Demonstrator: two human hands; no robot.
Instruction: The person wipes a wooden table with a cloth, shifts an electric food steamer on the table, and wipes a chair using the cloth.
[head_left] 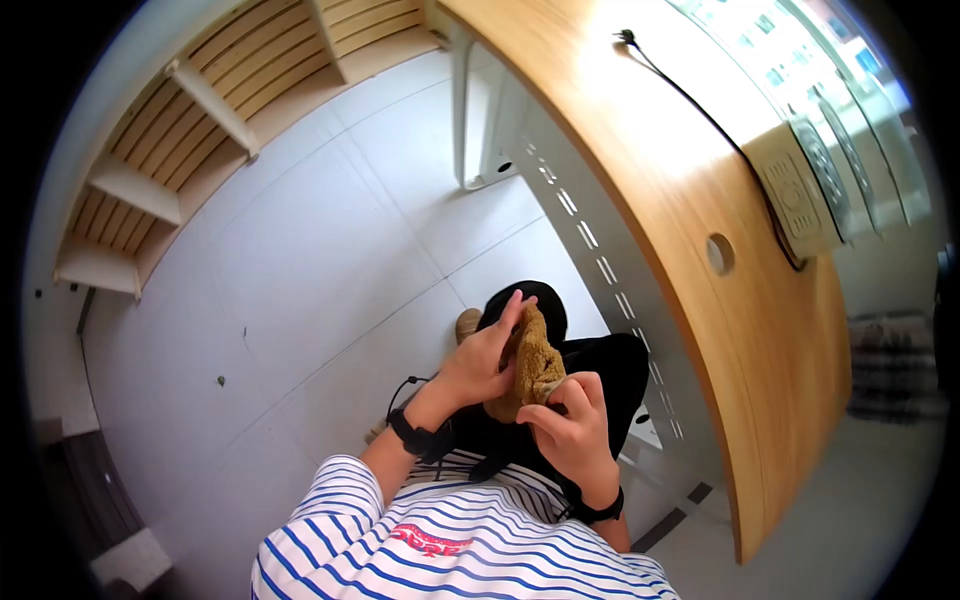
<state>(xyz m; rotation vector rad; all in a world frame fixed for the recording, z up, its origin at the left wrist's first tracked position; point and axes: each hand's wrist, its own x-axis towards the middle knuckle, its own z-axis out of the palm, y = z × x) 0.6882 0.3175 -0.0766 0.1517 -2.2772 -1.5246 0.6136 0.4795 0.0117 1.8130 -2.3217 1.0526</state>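
Observation:
A brown, fuzzy piece of cloth or a soft item [538,352] is held above my lap, over my black trousers [622,378]. My left hand [484,358] lies along its left side, with the fingers pointing up and the item resting against the palm and thumb. At the item's lower right, my right hand [572,420] pinches its edge, where a paler bit shows between the fingers. Both wrists wear black bands [415,436]. What lies inside or behind the item is hidden.
To the right stands a wooden desk [640,150] with a round hole, a black cable with a plug [700,108] and a beige power box [792,190]. Slatted wooden shelves [215,105] line the upper left. Pale tiles [300,270] cover the floor.

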